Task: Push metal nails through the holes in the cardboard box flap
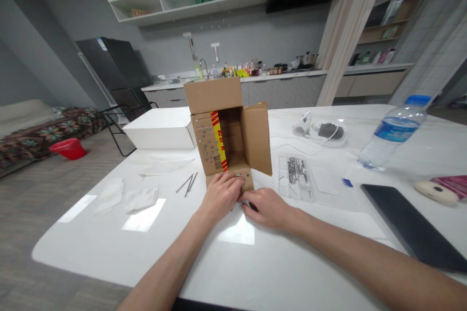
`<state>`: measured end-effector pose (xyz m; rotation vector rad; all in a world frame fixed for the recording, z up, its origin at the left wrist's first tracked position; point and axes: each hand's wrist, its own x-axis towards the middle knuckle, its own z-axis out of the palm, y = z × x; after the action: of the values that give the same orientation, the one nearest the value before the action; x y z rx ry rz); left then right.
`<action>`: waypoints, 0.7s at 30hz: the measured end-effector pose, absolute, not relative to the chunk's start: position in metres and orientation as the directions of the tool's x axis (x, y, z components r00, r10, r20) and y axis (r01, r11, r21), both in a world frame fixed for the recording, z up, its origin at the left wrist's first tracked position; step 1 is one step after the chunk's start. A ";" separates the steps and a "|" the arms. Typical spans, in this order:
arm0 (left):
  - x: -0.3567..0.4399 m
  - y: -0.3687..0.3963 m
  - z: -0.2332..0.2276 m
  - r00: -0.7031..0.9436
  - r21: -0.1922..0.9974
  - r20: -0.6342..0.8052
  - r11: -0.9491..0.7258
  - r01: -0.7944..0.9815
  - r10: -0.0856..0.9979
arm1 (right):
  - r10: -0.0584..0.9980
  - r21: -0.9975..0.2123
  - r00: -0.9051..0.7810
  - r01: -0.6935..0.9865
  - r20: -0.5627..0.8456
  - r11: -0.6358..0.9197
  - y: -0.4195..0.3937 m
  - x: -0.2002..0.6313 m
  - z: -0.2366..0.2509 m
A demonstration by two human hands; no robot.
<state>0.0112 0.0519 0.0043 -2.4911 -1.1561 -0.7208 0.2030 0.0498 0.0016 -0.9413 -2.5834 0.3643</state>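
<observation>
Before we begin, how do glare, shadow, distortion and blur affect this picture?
Head view throughout: bright reflections patch the white table; shadow gathers inside the cardboard box; wide-angle stretching seemingly tilts the bottle outward; small metal pieces in the clear tray look soft.

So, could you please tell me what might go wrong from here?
The cardboard box stands upright, so uneven pressure from the left hand on its lower flap could shift or tip it. The clear case of metal fasteners lies near the right hand, so a sideways knock might scatter them. The long nails lie loose on the table and might roll if bumped.
</observation>
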 end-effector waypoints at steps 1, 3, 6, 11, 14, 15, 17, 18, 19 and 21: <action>0.011 0.052 0.004 0.552 -0.058 0.560 -0.635 0.770 0.618 | 0.658 -0.357 -0.710 0.564 0.251 0.745 0.050 0.203 0.002; 0.011 0.051 0.005 0.557 -0.057 0.570 -0.647 0.760 0.604 | 0.653 -0.356 -0.713 0.559 0.256 0.749 0.050 0.203 0.002; 0.014 0.049 0.008 0.559 -0.062 0.577 -0.651 0.757 0.595 | 0.647 -0.356 -0.718 0.553 0.255 0.753 0.050 0.202 0.002; 0.015 0.048 0.008 0.539 -0.056 0.561 -0.620 0.783 0.629 | 0.654 -0.348 -0.709 0.563 0.262 0.750 0.050 0.203 0.001; 0.014 0.049 0.005 0.524 -0.031 0.570 -0.621 0.783 0.632 | 0.654 -0.347 -0.709 0.563 0.264 0.750 0.051 0.203 0.000; 0.013 0.050 0.004 0.525 -0.025 0.572 -0.626 0.780 0.631 | 0.655 -0.346 -0.707 0.565 0.264 0.749 0.051 0.203 0.000; 0.012 0.050 0.003 0.529 -0.018 0.572 -0.635 0.772 0.626 | 0.655 -0.343 -0.707 0.566 0.265 0.750 0.051 0.203 0.000; 0.012 0.051 0.003 0.529 -0.017 0.573 -0.637 0.771 0.626 | 0.654 -0.343 -0.708 0.565 0.266 0.750 0.050 0.203 0.000; 0.012 0.051 0.003 0.528 -0.017 0.574 -0.636 0.772 0.626 | 0.655 -0.344 -0.707 0.565 0.267 0.750 0.050 0.203 0.000; 0.011 0.051 0.004 0.519 -0.019 0.578 -0.625 0.781 0.630 | 0.658 -0.351 -0.705 0.565 0.265 0.747 0.050 0.204 0.000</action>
<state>0.0112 0.0507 0.0038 -2.4852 -1.1850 -0.7784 0.2035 0.0500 0.0004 -0.9388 -2.5726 0.3449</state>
